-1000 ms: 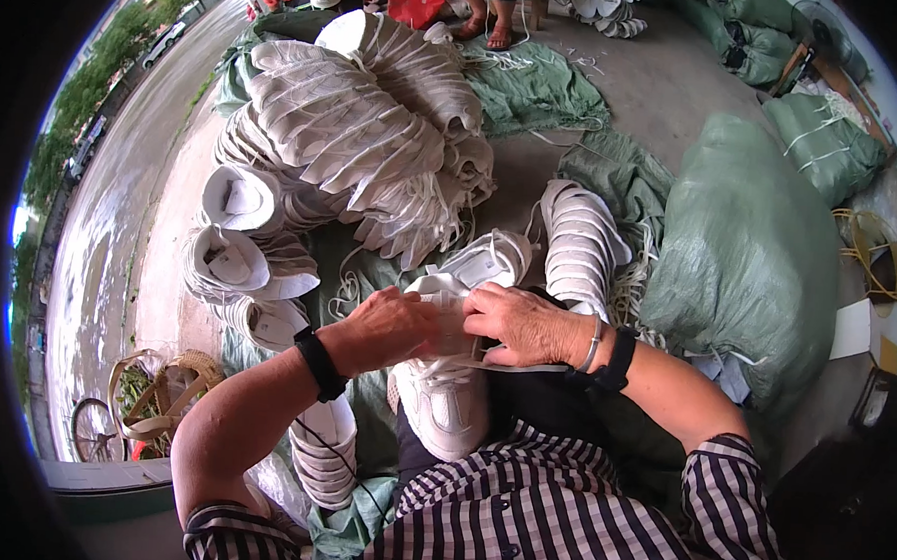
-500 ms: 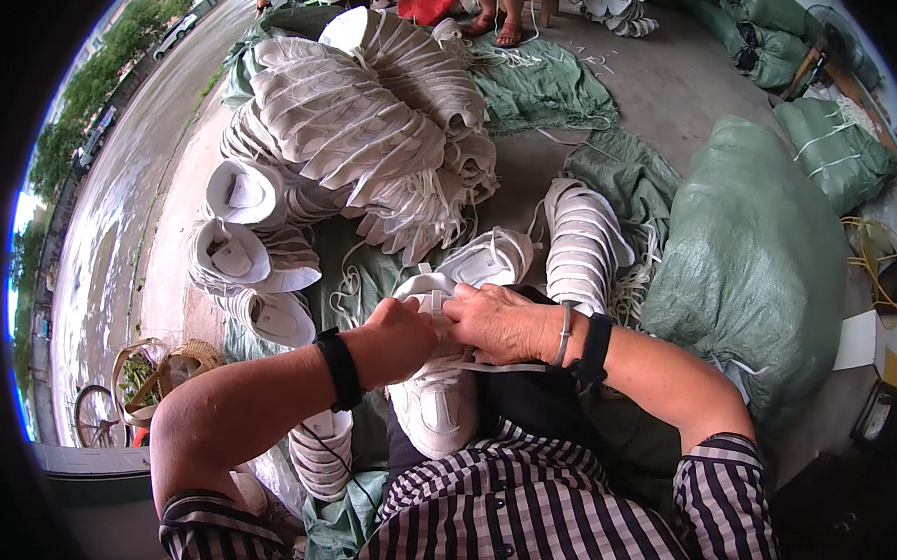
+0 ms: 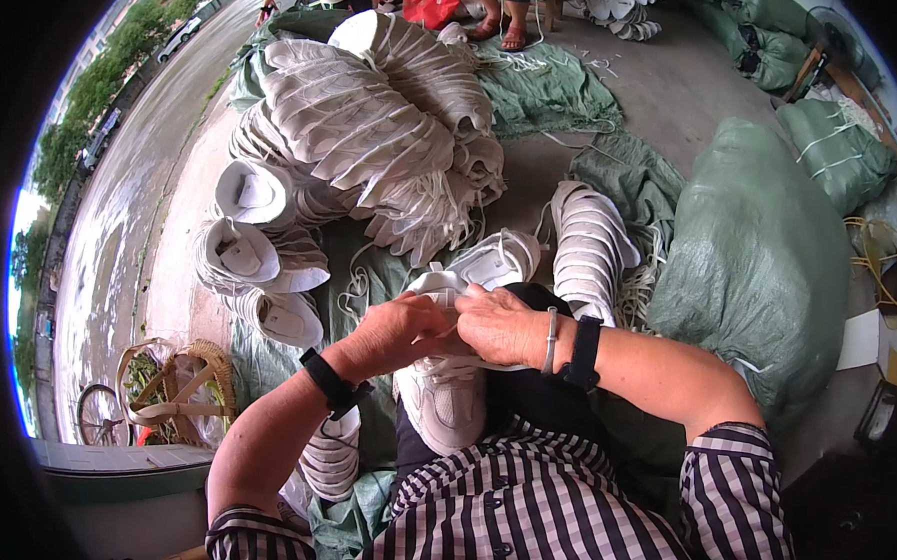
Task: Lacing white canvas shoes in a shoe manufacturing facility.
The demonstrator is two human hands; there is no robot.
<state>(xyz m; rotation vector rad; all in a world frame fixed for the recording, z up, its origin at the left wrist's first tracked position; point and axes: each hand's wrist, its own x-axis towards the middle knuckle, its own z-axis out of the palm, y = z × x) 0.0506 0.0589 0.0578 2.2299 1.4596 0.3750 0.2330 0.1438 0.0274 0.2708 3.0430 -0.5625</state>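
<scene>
A white shoe upper (image 3: 441, 410) rests on my lap, its toe toward me and its collar pointing away. My left hand (image 3: 394, 333) is closed at the left of its lacing area, fingers curled in near the tongue. From the right, my right hand (image 3: 507, 326) pinches the upper close to the collar, thumb and fingers pressed together. The two hands almost meet over the lacing. What lies between the fingertips, lace or edge, is partly hidden. Just beyond the hands another white upper (image 3: 499, 260) lies on the green sheet.
A big heap of nested white uppers (image 3: 360, 126) stands ahead. More stacks (image 3: 240, 251) sit left, and one stack (image 3: 590, 241) right. A bulging green sack (image 3: 750, 263) is at the right, a woven basket (image 3: 204, 379) at the left. People sit at the far side near a red bag (image 3: 431, 4).
My left hand has turned and opened its grip slightly, its forearm swinging to the right. The right hand stays near the collar, fingers drawn a little closer. The view has shifted slightly.
</scene>
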